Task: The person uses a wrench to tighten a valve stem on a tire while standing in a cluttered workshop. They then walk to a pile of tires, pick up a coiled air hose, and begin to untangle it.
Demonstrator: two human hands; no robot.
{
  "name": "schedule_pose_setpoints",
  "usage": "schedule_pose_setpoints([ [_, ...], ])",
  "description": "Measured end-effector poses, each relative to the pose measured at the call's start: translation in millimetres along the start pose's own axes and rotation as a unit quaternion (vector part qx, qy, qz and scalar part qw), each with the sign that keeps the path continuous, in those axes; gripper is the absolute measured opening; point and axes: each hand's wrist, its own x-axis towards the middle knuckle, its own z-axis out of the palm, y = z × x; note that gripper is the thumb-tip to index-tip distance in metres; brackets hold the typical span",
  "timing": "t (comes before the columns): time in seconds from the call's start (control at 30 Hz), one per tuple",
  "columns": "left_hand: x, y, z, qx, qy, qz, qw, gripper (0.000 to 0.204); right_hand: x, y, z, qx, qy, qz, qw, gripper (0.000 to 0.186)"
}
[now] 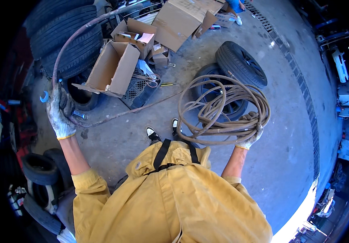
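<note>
Now the coiled brown hose (223, 109) hangs at three o'clock, held tight by the gloved right hand (250, 135). At nine o'clock the gloved left hand (61, 111) grips the hose's loose end and a blue wrench (44, 96), near an open cardboard box (113, 67) and stacked tires (67, 36).

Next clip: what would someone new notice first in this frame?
The big coil of brown hose stands out, held up at centre right by the gloved right hand. The gloved left hand, raised at the left, grips the hose's free length arching overhead. Beyond lie open cardboard boxes and loose tyres on the concrete floor.
</note>
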Motion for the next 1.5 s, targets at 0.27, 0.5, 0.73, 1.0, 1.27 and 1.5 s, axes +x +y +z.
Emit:
schedule_pose_setpoints([
  [0.27, -29, -8, 24, 0.052, -0.048, -0.029, 0.997, 0.035, -1, 6, 14, 0.081, -0.049, 0.028, 0.995, 0.055],
  [0.5, -29, -76, 33, 0.169, -0.092, -0.145, 0.971, 0.021, -6, 1, 38, 0.126, -0.104, 0.063, 0.985, 0.058],
  [0.73, 3, -93, 70, 0.218, -0.214, -0.124, 0.944, 0.026, -16, -4, 71, 0.123, -0.187, 0.119, 0.967, 0.069],
  [1.0, 33, -60, 115, 0.329, -0.395, -0.074, 0.855, 0.041, -19, -12, 88, 0.034, -0.209, 0.159, 0.964, 0.076],
  [1.27, 65, -6, 176, 0.44, -0.421, 0.021, 0.793, 0.037, -12, -27, 87, -0.063, -0.226, 0.204, 0.95, 0.08],
  [1.5, 9, -18, 237, 0.483, -0.466, 0.052, 0.74, 0.04, -15, -26, 98, -0.235, -0.216, 0.176, 0.931, 0.094],
])
